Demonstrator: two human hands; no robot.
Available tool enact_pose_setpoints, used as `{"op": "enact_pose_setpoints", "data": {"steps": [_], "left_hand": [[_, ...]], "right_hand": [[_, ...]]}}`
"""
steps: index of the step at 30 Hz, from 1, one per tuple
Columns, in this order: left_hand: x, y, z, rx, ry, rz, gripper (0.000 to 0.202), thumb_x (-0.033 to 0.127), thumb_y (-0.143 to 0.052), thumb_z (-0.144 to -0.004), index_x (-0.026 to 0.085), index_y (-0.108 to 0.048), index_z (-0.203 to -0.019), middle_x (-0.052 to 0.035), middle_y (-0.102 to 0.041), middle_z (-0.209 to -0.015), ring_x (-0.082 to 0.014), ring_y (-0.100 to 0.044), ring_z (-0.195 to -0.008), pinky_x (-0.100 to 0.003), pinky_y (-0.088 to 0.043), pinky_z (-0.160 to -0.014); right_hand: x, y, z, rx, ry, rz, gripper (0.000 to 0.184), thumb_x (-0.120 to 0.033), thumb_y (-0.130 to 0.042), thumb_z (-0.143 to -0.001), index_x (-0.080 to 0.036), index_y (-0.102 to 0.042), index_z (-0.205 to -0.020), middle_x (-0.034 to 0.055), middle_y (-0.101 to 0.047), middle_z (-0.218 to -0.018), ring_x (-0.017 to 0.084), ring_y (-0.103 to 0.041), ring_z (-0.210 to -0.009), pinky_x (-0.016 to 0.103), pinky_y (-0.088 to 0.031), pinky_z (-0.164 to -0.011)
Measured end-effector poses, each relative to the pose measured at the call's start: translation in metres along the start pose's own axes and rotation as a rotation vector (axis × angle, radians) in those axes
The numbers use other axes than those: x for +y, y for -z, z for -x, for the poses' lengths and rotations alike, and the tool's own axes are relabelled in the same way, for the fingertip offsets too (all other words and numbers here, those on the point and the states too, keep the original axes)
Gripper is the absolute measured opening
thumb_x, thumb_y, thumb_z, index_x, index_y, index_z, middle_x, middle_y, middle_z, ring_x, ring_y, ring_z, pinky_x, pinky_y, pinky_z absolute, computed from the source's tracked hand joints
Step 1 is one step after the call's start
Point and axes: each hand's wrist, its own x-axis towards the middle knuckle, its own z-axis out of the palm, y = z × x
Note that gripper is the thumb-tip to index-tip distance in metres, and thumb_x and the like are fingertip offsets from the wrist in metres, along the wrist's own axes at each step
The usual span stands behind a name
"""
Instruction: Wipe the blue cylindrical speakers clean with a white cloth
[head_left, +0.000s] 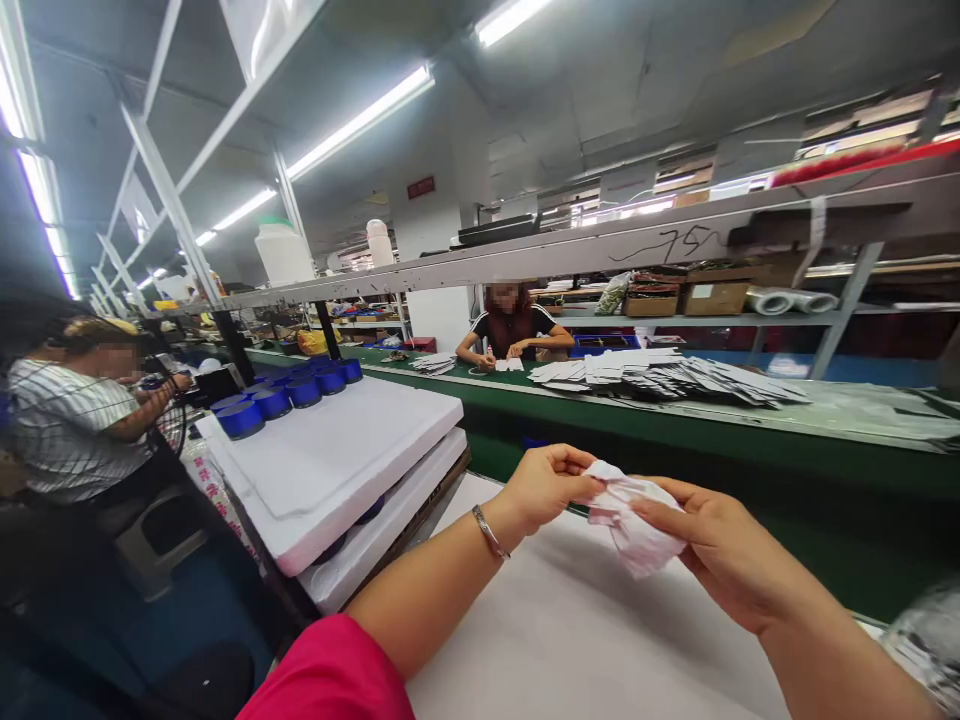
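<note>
A crumpled white cloth (641, 535) with a faint pink tint hangs between my two hands, above a white tabletop (585, 640). My left hand (551, 488), with a silver bracelet at the wrist, pinches the cloth's left edge between thumb and fingers. On the other side, my right hand (712, 535) grips it with the thumb on top and the fingers behind. Part of the right fingers is hidden by the cloth.
White foam slabs (360, 450) are stacked at left, with several blue round items (271, 400) on top. Beyond runs a green bench (495, 430) bearing a pile of white cards (652, 375). One person (514, 330) sits behind it; another person (75, 420) is at far left.
</note>
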Motion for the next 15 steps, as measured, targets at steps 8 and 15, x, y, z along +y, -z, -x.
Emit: {"op": "enact_pose_setpoints", "data": {"steps": [8,15], "left_hand": [[-0.005,-0.007,0.010,-0.089,0.049,0.212,0.049,0.026,-0.092,-0.052,0.017,-0.077,-0.097,0.0016,-0.067,-0.078,-0.0111,-0.055,-0.071,-0.029,-0.039,-0.072],[-0.015,-0.015,0.023,-0.249,0.199,0.189,0.050,0.014,-0.078,-0.051,0.017,-0.079,-0.101,0.0010,-0.066,-0.079,-0.0130,-0.056,-0.070,-0.029,-0.042,-0.069]], "right_hand": [[-0.002,0.021,0.036,0.045,-0.038,-0.007,0.089,-0.054,-0.115,-0.035,-0.019,-0.090,-0.113,0.0164,-0.083,-0.111,0.030,-0.073,-0.093,0.032,-0.061,-0.071],[0.033,0.022,0.063,0.077,-0.163,-0.007,0.077,-0.069,-0.117,-0.034,-0.017,-0.083,-0.080,0.0106,-0.070,-0.086,0.022,-0.055,-0.076,0.029,-0.051,-0.058]]}}
